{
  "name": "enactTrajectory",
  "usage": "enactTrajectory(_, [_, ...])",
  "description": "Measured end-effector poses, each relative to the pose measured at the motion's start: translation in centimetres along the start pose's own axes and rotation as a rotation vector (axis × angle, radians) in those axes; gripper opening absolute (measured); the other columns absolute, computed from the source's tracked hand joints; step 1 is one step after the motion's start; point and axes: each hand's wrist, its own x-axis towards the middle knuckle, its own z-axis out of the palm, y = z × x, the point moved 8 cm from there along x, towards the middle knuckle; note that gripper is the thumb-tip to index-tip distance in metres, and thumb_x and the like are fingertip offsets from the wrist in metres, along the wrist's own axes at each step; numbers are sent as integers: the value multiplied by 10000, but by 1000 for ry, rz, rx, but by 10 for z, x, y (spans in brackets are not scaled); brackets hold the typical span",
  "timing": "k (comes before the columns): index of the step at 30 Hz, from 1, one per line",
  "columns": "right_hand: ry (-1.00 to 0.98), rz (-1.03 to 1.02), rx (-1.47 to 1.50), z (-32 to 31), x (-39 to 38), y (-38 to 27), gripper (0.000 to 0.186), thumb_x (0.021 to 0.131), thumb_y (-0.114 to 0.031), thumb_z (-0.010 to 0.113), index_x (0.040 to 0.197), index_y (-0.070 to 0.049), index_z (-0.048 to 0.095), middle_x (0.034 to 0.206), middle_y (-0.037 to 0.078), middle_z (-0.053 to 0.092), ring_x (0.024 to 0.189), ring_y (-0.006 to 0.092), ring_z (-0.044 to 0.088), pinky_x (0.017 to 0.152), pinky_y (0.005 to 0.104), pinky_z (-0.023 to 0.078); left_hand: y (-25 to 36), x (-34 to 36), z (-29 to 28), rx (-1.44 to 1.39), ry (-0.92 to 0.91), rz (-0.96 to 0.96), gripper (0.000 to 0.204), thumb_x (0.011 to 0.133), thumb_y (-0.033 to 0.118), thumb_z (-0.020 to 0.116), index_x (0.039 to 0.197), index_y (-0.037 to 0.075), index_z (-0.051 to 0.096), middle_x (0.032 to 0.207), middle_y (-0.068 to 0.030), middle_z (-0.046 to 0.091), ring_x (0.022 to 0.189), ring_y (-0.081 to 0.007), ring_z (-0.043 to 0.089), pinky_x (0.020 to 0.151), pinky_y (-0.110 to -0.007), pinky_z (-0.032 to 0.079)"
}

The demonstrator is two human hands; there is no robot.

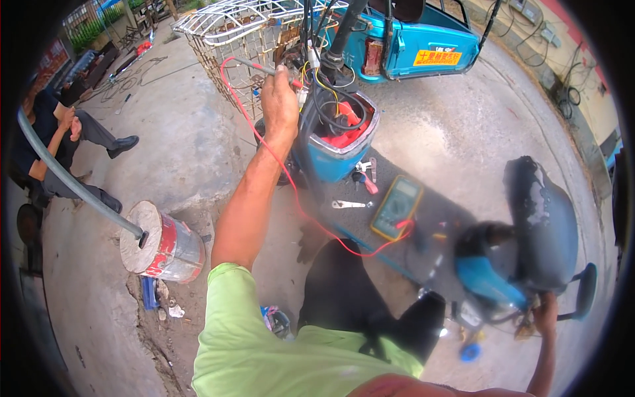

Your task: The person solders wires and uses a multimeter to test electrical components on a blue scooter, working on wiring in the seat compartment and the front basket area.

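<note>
My left hand (281, 102) reaches forward to the front column of a blue three-wheeled electric vehicle, its fingers closed on a test probe (296, 84). A red lead (249, 124) loops from near the hand down to a yellow-framed multimeter (397, 206) lying on the dark footboard (433, 231). Beside that hand, wires spill from the opened blue front housing (334, 159), with red material inside. At the lower right, my right hand (546, 314) is against the lower edge of the black, worn seat (539, 225); its fingers are mostly hidden.
A wrench (352, 204) and keys (359, 177) lie on the footboard. A white wire basket (235, 40) stands in front, near a blue cargo bed (423, 53). A paint bucket (162, 241) bearing a grey pole stands at left, near a seated person (66, 142).
</note>
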Motion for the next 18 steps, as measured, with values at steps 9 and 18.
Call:
enactTrajectory(9, [14, -82, -71, 0, -5, 11, 250, 743, 162, 532, 954, 32, 567, 973, 203, 558, 870, 423, 598, 745, 433, 495, 30, -8, 16, -307, -219, -83, 447, 1107, 407, 436, 1069, 10, 639, 1038, -211, 739, 934, -275, 725, 829, -415, 553])
enactTrajectory(18, [-20, 36, 23, 1, -1, 1, 305, 744, 174, 527, 1009, 34, 582, 1015, 216, 573, 947, 444, 609, 841, 443, 530, 32, -20, -6, -413, -236, -226, 392, 1097, 424, 461, 1067, 60, 602, 924, -156, 717, 796, -269, 717, 686, -400, 589])
